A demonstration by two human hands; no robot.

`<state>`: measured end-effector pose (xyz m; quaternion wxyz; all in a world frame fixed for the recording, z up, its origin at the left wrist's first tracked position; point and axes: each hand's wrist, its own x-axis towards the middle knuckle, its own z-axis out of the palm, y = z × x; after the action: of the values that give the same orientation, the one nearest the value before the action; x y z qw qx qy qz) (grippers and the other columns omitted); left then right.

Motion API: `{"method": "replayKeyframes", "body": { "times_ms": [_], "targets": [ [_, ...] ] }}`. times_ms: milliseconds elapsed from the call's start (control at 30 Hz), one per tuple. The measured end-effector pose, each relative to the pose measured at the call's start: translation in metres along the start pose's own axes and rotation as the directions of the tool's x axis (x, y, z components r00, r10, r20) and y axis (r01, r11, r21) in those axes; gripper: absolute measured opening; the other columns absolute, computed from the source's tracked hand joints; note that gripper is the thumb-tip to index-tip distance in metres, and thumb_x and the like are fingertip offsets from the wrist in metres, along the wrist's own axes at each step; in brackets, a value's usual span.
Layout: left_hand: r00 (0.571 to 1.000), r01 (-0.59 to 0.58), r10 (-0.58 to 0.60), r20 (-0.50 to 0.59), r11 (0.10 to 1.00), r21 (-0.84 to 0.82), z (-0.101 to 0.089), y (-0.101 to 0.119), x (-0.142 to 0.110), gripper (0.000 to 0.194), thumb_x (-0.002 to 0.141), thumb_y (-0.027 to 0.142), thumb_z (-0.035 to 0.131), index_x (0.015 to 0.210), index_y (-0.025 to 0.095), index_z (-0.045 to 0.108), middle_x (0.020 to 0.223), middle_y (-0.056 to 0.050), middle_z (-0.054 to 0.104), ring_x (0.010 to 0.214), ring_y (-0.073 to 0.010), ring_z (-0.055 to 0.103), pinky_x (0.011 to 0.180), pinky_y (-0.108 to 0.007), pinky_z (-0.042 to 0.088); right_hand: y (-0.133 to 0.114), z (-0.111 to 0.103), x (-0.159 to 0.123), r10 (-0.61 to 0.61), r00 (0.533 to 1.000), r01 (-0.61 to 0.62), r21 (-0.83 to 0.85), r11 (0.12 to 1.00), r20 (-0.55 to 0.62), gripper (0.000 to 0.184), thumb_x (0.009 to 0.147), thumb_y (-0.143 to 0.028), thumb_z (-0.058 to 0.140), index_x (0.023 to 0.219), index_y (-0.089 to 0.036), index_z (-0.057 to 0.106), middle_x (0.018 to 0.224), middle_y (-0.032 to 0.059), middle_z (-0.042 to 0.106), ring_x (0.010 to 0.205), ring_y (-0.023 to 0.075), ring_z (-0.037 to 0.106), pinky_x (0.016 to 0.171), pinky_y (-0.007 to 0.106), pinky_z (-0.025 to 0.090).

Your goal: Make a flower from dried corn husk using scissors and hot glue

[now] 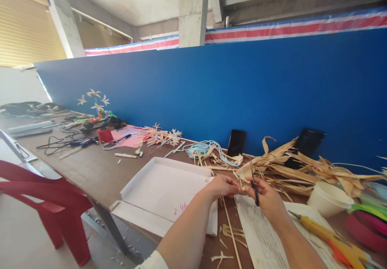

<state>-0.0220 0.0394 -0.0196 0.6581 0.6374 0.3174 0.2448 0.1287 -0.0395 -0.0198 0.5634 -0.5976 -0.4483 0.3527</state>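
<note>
Partly covered scissors (255, 193) in right hand (269, 203), left hand (223, 186), contents unclear

Free passage lies above the low white box (163, 188) at left, whereas dried husks (305, 178), a cup (321, 207) and a glue gun (329, 236) obstruct the right and a blue partition (181, 87) bounds the rear.

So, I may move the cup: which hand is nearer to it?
Right: the right hand is left of the cup, apart from it; the left hand is farther left.
</note>
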Motion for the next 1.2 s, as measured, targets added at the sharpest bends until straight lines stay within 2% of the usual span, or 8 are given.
{"method": "replayKeyframes", "body": {
  "times_ms": [200,300,467,633,767,967,1067,1200],
  "targets": [
    [1.000,-0.026,0.026,-0.017,0.999,-0.020,0.001,-0.005,0.002,0.021,0.054,0.027,0.071,0.069,0.012,0.065,0.059,0.001,0.056,0.055,-0.0076,0.048,0.057,-0.023,0.041,-0.001,0.003,-0.001,0.013,1.000,-0.013,-0.018,1.000,0.000,0.052,0.058,-0.032,0.072,0.106,-0.017,0.057,0.069,0.0013,0.065,0.067,0.0182,0.060,0.063,0.028,0.044],
    [0.999,-0.044,0.042,-0.035,0.997,-0.058,0.001,-0.007,0.004,0.023,0.053,0.028,0.072,0.068,0.012,0.064,0.057,0.001,0.055,0.053,-0.0069,0.046,0.057,-0.022,0.039,0.001,0.002,-0.001,0.037,0.998,-0.037,0.009,0.999,-0.049,0.051,0.063,-0.037,0.069,0.109,-0.018,0.057,0.065,0.0003,0.063,0.066,0.0175,0.058,0.057,0.025,0.042],
    [0.996,-0.072,0.063,-0.055,0.984,-0.161,0.002,-0.004,0.004,0.026,0.053,0.032,0.073,0.065,0.011,0.063,0.056,0.000,0.055,0.052,-0.0071,0.047,0.055,-0.022,0.039,0.004,0.000,0.001,0.063,0.987,-0.050,0.085,0.995,-0.150,0.054,0.060,-0.035,0.071,0.110,-0.020,0.057,0.066,-0.0001,0.063,0.064,0.0157,0.056,0.051,0.022,0.039],
    [0.991,-0.070,0.033,-0.132,0.954,-0.292,0.004,0.002,0.002,0.027,0.051,0.030,0.074,0.064,0.011,0.061,0.055,0.002,0.053,0.049,-0.0058,0.044,0.053,-0.021,0.035,0.004,0.003,0.000,0.035,0.998,-0.034,0.022,0.999,-0.050,0.056,0.062,-0.036,0.070,0.114,-0.020,0.055,0.067,0.0003,0.064,0.065,0.0172,0.058,0.059,0.026,0.043],
    [0.981,-0.104,0.024,-0.194,0.906,-0.411,0.003,0.004,0.001,0.030,0.050,0.032,0.075,0.065,0.011,0.060,0.058,0.002,0.053,0.049,-0.0047,0.042,0.051,-0.020,0.033,-0.001,0.010,-0.004,0.016,1.000,-0.015,-0.094,0.995,0.006,0.048,0.063,-0.043,0.069,0.103,-0.018,0.061,0.068,0.0024,0.066,0.067,0.0187,0.059,0.062,0.027,0.044],
    [0.966,-0.152,0.017,-0.258,0.843,-0.516,0.003,0.005,0.004,0.038,0.047,0.035,0.076,0.069,0.010,0.058,0.059,0.001,0.053,0.052,-0.0057,0.045,0.052,-0.019,0.032,0.000,0.021,-0.007,0.069,0.993,-0.057,-0.118,0.991,0.099,0.047,0.065,-0.048,0.066,0.102,-0.019,0.064,0.061,-0.0001,0.061,0.056,0.0153,0.053,0.052,0.026,0.040],
    [0.964,-0.160,0.012,-0.267,0.825,-0.541,0.003,0.006,0.004,0.040,0.046,0.036,0.077,0.070,0.010,0.058,0.059,0.001,0.053,0.052,-0.0056,0.045,0.052,-0.019,0.032,-0.002,0.025,-0.010,0.102,0.985,-0.090,-0.087,0.992,0.142,0.047,0.065,-0.049,0.066,0.100,-0.019,0.064,0.053,-0.0023,0.055,0.050,0.0128,0.048,0.045,0.024,0.035],
    [0.961,-0.170,0.017,-0.276,0.824,-0.541,0.004,0.007,0.003,0.042,0.045,0.038,0.078,0.069,0.010,0.059,0.057,0.002,0.052,0.051,-0.0055,0.044,0.052,-0.019,0.032,-0.010,0.029,-0.015,0.148,0.978,-0.146,-0.023,0.989,0.144,0.050,0.061,-0.052,0.067,0.098,-0.018,0.065,0.055,-0.0013,0.055,0.048,0.0121,0.047,0.039,0.022,0.027]
  ]
}}
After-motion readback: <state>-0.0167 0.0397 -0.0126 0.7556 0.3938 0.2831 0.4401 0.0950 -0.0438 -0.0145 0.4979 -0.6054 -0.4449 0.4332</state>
